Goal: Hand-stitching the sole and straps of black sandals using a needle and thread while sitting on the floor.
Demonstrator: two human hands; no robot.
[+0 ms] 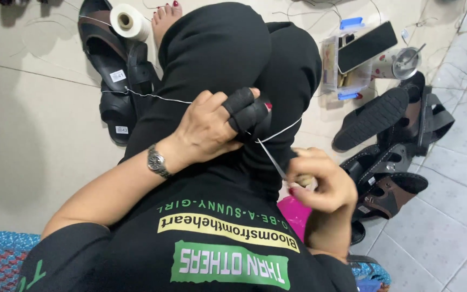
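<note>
My left hand (217, 127) wears a wristwatch and black wraps on two fingers. It is closed against my black-trousered knee, with a white thread (152, 96) running into it from the left and out again to the right. Whether it also grips a dark piece under the fingers I cannot tell. My right hand (320, 181) is closed around the pale handle of an awl (272, 159). Its thin metal point angles up-left, nearly touching my left fingers. The thread comes from a white spool (128, 21) at the upper left.
Black sandals (117, 70) lie on the floor at left under the spool. More black and brown sandals (385, 146) are piled at right. A clear plastic box (331, 59) with a dark phone on it and a lidded cup (401, 62) stand behind them. A pink object (294, 213) sits under my right hand.
</note>
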